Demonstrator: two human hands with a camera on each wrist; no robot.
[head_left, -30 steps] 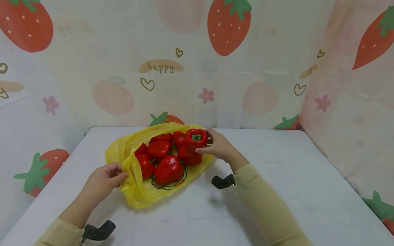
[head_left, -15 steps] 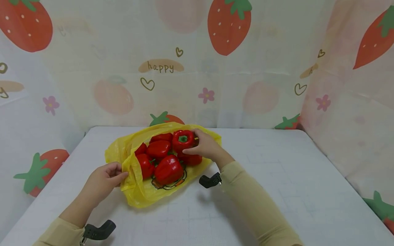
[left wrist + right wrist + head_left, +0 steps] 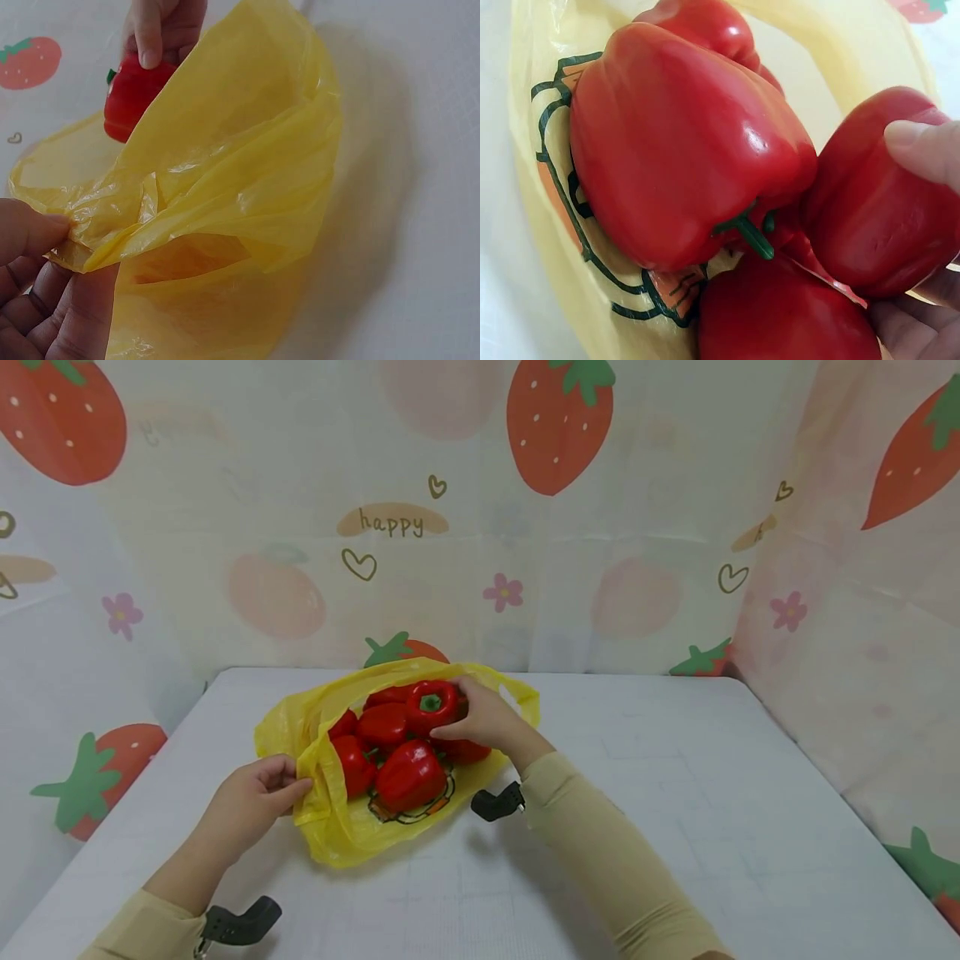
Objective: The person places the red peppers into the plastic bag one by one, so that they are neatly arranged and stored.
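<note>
A yellow plastic bag (image 3: 345,843) lies on the table with its mouth toward me, several red bell peppers inside. My left hand (image 3: 258,797) pinches the bag's left edge between thumb and fingers; the left wrist view shows the gathered film under the thumb (image 3: 34,229). My right hand (image 3: 487,718) grips one bell pepper (image 3: 431,706), its green stem end facing me, over the others in the bag. In the right wrist view this held pepper (image 3: 885,195) is beside a larger bell pepper (image 3: 682,142) with a green stem. Another pepper (image 3: 787,319) lies below them.
The white table (image 3: 675,810) extends to the right and in front of the bag. A strawberry-patterned cloth (image 3: 465,468) hangs behind it and at both sides. Black wrist-camera mounts (image 3: 242,922) stick out from both sleeves. The bag bears a dark-outlined orange print (image 3: 562,210).
My right hand has moved left with the bell pepper, from the bag's right side to over the peppers in the middle. The left hand stays at the bag's edge.
</note>
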